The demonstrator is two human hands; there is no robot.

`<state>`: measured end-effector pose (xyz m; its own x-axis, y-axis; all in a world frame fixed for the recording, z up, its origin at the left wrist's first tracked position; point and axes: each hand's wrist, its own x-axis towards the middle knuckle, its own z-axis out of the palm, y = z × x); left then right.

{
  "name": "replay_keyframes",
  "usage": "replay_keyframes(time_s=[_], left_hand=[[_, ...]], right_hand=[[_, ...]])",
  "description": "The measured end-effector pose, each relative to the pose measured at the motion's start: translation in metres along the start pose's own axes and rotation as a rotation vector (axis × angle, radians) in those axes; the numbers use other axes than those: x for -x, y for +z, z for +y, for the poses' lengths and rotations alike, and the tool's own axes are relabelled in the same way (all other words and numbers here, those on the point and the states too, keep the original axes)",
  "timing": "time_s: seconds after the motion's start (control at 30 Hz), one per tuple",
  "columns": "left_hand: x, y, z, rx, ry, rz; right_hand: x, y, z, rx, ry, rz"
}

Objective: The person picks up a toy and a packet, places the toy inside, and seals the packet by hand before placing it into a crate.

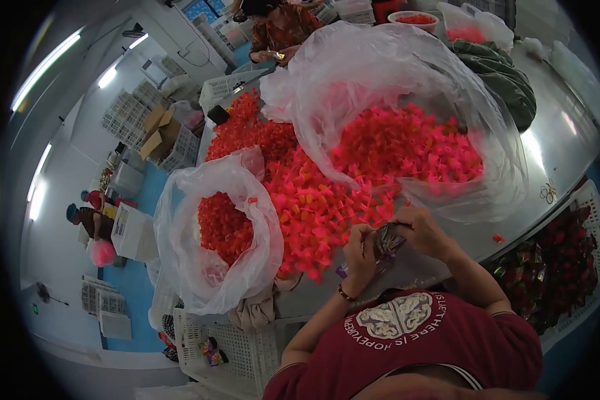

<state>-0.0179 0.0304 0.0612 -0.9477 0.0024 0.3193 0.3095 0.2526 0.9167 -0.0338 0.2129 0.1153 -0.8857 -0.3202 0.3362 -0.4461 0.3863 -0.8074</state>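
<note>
Both of my hands meet over the table's near edge. My left hand (360, 255) has its fingers closed on one side of a small dark, shiny packet (387, 241). From the other side, my right hand (423, 232) pinches the same packet. Some purple wrapping (343, 270) shows beside my left hand. Just beyond the hands lies a heap of small red and pink plastic pieces (307, 213). A large clear bag (373, 60) lies open over more of these pieces, and a smaller clear bag (263, 267) at the left holds red ones.
A metal table (560, 150) carries the heap and a dark green cloth (497, 77). White crates stand at lower left (230, 347) and right (597, 233), the right one holding dark red items. Across the table sits a co-worker (283, 33); other people stand far left.
</note>
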Motion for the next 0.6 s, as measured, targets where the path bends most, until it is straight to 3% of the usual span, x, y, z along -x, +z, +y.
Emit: replay_keyframes(time_s=[0.07, 0.13, 0.17, 0.23, 0.27, 0.33, 0.4, 0.47, 0.5, 0.53, 0.6], left_hand=[[0.000, -0.002, -0.002, 0.065, 0.016, 0.018], [-0.001, -0.009, 0.001, 0.295, -0.061, 0.026], [0.000, -0.012, 0.000, 0.298, -0.064, 0.028], [0.003, -0.017, -0.008, 0.241, -0.100, -0.024], [0.006, -0.019, -0.014, 0.245, -0.102, -0.029], [0.012, -0.019, -0.024, 0.206, -0.094, -0.117], [0.018, -0.021, -0.028, 0.197, -0.154, -0.146], [0.021, -0.018, -0.029, 0.194, -0.216, -0.152], [0.021, -0.018, -0.030, 0.139, -0.175, -0.206], [0.023, -0.021, -0.032, 0.077, -0.141, -0.232], [0.026, -0.022, -0.036, 0.090, -0.147, -0.232]], right_hand=[[0.008, -0.021, -0.018, 0.060, -0.018, 0.035], [0.023, -0.050, -0.025, -0.266, 0.050, -0.007], [0.026, -0.058, -0.014, -0.264, 0.053, -0.010], [0.032, -0.073, 0.018, 0.355, 0.043, 0.277], [0.045, -0.082, 0.031, 0.360, 0.047, 0.278], [0.075, -0.107, 0.057, 0.028, 0.372, 0.396], [0.119, -0.144, 0.076, 0.123, 0.567, 0.482], [0.159, -0.173, 0.057, 0.006, 0.667, 0.730], [0.197, -0.197, 0.077, 0.219, 0.611, 0.820], [0.221, -0.209, 0.080, 0.168, 0.450, 0.973], [0.271, -0.237, 0.083, 0.336, 0.509, 1.093]])
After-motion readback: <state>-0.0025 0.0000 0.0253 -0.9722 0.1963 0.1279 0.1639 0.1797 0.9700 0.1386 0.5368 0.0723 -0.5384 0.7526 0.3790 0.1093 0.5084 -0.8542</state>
